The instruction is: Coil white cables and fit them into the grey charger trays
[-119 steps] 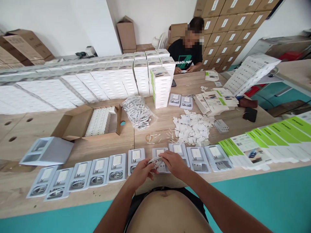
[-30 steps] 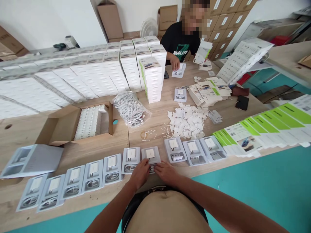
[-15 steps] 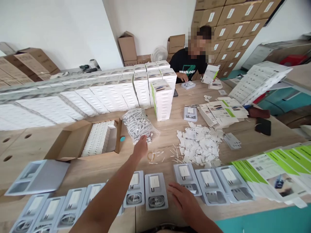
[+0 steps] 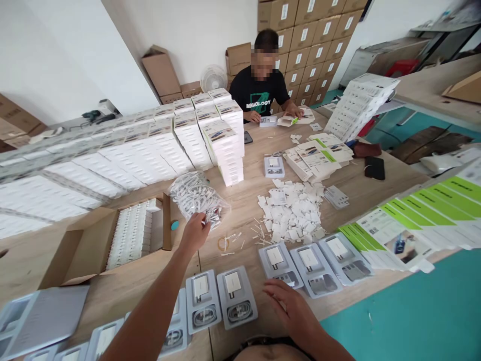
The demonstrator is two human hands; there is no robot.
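Note:
My left hand [image 4: 195, 231] reaches to the near edge of a clear plastic bag of white charging cables [image 4: 195, 196], its fingers curled in at the cable ends. Whether they pinch a cable or the plastic is hidden. My right hand [image 4: 287, 303] is held over the front of the table with its fingers stretched out, holding nothing. Close by it lies a grey tray [image 4: 262, 250] with a white charger [image 4: 275, 256] and a lower compartment without a cable. To its left, another tray [image 4: 222, 287] holds a charger and a coiled cable [image 4: 239, 312].
A carton of white chargers [image 4: 165, 225] stands left of the bag. Stacked white boxes [image 4: 225, 155] line the back. Loose white card pieces [image 4: 291, 213] are heaped mid-table. Printed sleeves [image 4: 394, 243] lie at right. Across the table a co-worker [image 4: 259, 90] handles a box.
My head view has turned right and tilted. My left hand has stayed at the cable bag, and my right hand by the trays. The co-worker has lowered the printed box to the table.

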